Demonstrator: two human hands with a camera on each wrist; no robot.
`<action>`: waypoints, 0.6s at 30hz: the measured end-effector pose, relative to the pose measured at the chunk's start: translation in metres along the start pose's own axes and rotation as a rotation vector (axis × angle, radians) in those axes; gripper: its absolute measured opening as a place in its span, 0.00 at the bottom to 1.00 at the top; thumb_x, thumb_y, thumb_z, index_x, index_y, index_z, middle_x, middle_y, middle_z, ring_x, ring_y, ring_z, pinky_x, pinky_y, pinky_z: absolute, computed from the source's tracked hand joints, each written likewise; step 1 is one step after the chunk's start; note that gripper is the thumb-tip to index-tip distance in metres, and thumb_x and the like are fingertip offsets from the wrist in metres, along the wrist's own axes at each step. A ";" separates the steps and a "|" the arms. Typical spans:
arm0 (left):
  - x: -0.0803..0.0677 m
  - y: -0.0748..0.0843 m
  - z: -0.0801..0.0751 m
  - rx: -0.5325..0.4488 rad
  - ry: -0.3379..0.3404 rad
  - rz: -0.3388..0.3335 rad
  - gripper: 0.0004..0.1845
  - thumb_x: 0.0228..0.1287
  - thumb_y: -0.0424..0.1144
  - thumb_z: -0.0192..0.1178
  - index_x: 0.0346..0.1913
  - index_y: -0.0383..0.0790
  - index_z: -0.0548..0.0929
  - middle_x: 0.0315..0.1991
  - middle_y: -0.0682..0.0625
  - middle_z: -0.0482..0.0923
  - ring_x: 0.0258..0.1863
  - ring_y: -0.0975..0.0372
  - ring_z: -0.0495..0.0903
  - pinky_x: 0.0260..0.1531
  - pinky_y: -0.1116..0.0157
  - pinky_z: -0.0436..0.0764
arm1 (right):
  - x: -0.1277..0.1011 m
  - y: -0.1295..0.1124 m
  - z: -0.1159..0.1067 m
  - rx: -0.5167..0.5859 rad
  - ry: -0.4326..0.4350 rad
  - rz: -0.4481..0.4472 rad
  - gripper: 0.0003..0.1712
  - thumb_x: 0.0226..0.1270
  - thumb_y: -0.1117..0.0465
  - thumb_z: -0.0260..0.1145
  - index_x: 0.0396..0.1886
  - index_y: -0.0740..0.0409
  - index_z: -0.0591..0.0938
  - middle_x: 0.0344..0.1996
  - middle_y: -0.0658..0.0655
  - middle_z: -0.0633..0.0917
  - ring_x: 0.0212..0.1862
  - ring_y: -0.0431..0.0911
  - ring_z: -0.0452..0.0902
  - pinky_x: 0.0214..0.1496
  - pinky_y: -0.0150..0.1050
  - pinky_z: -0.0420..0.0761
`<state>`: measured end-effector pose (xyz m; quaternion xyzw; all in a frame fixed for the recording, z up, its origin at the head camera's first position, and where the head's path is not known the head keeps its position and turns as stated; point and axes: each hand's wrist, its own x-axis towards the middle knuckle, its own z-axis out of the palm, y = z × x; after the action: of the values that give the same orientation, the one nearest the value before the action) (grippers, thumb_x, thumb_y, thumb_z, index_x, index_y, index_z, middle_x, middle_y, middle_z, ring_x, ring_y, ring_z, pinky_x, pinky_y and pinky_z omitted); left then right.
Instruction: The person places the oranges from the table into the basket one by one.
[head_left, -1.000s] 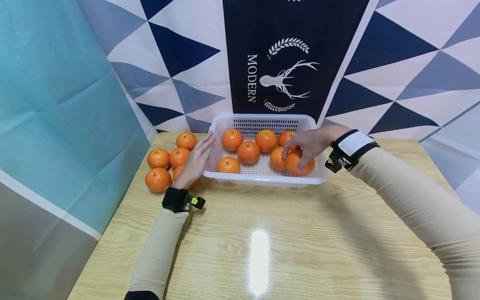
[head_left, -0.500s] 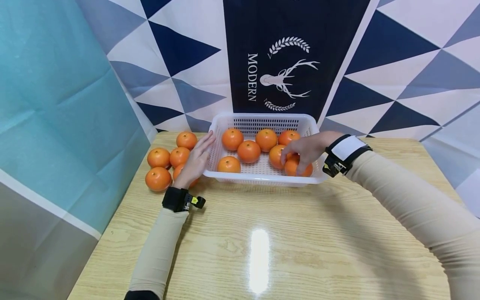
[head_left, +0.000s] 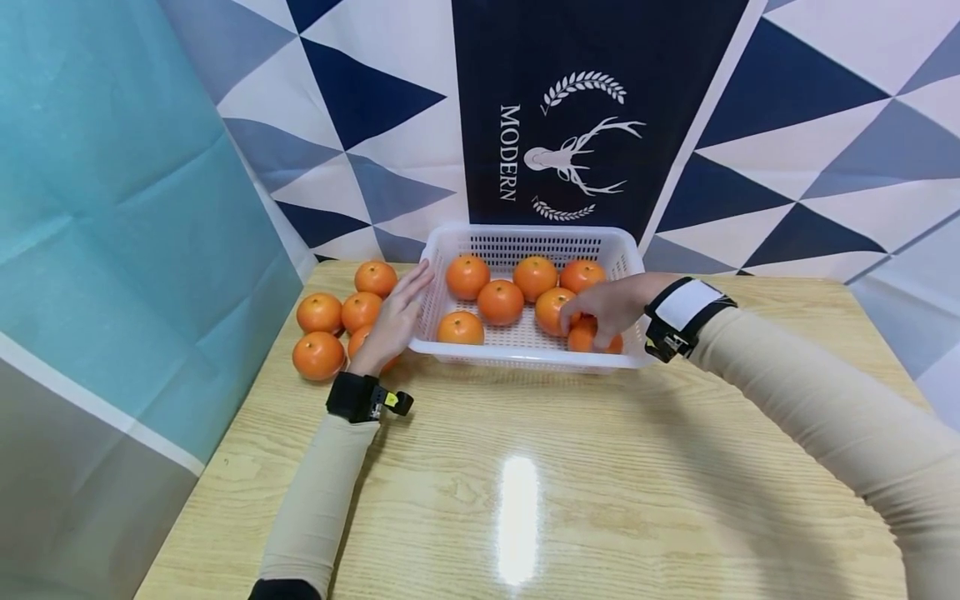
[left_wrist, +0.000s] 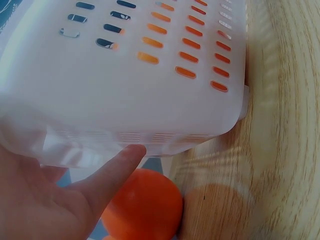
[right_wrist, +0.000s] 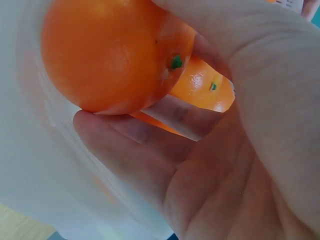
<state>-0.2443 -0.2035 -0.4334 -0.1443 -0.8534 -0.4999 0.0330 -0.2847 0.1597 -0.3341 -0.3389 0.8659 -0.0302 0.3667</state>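
Gripping an orange [head_left: 588, 336] at the near right corner of the white basket [head_left: 525, 357], the right hand [head_left: 611, 302] curls its fingers around the fruit. Flat and open, the left hand [head_left: 392, 321] presses against the basket's left wall. Five more oranges [head_left: 501, 301] lie inside, and loose oranges [head_left: 319, 313] sit beside it near the table's [head_left: 525, 483] far left corner.

a round, glossy orange [head_left: 592, 337] with a small green stem mark is held low in the front right corner of the white slotted plastic basket [head_left: 525, 360], just beside another orange [head_left: 553, 309]. the basket sits flat on the table, slightly left of its middle, near the back edge.
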 end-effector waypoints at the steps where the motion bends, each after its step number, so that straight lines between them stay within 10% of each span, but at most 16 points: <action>1: 0.000 0.000 0.000 0.000 0.000 -0.003 0.29 0.92 0.39 0.41 0.86 0.31 0.67 0.94 0.42 0.53 0.95 0.45 0.51 0.94 0.42 0.54 | 0.000 0.000 0.001 -0.002 0.001 0.011 0.28 0.67 0.69 0.78 0.65 0.47 0.83 0.57 0.58 0.81 0.61 0.56 0.75 0.69 0.55 0.76; 6: 0.012 -0.031 0.003 -0.012 0.004 0.024 0.30 0.93 0.44 0.41 0.87 0.36 0.69 0.94 0.48 0.54 0.95 0.48 0.51 0.94 0.44 0.55 | 0.000 0.000 0.003 -0.004 0.001 0.045 0.29 0.68 0.69 0.78 0.65 0.44 0.83 0.56 0.57 0.80 0.61 0.56 0.75 0.68 0.56 0.76; 18: 0.012 -0.039 0.004 -0.053 0.012 0.031 0.31 0.91 0.45 0.43 0.87 0.39 0.69 0.95 0.51 0.54 0.95 0.50 0.50 0.95 0.45 0.53 | 0.000 0.002 0.009 0.026 0.015 0.030 0.32 0.69 0.68 0.78 0.70 0.48 0.83 0.61 0.60 0.79 0.65 0.59 0.73 0.73 0.60 0.75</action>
<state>-0.2666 -0.2155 -0.4657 -0.1553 -0.8373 -0.5225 0.0419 -0.2803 0.1630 -0.3412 -0.3207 0.8731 -0.0383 0.3651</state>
